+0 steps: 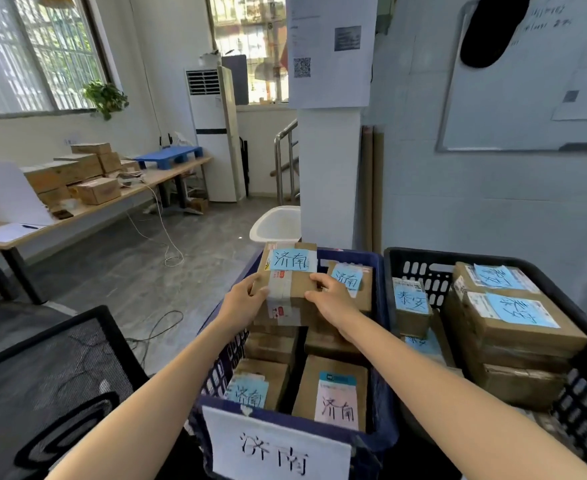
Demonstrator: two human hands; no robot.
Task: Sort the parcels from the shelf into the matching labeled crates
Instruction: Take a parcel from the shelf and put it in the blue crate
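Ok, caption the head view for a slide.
Left hand and right hand hold a blue-labelled cardboard parcel over the navy plastic crate.

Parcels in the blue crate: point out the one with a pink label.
The parcel in the near right corner of the blue crate: its handwritten label is pink, while the others' visible labels are light blue.

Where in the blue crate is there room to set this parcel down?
Hardly any bare floor shows in the blue crate. The front row is crowded: two upright parcels with only a narrow dark gap between them. Best room seems the flat middle boxes under the held parcel, left of the back-right parcel.
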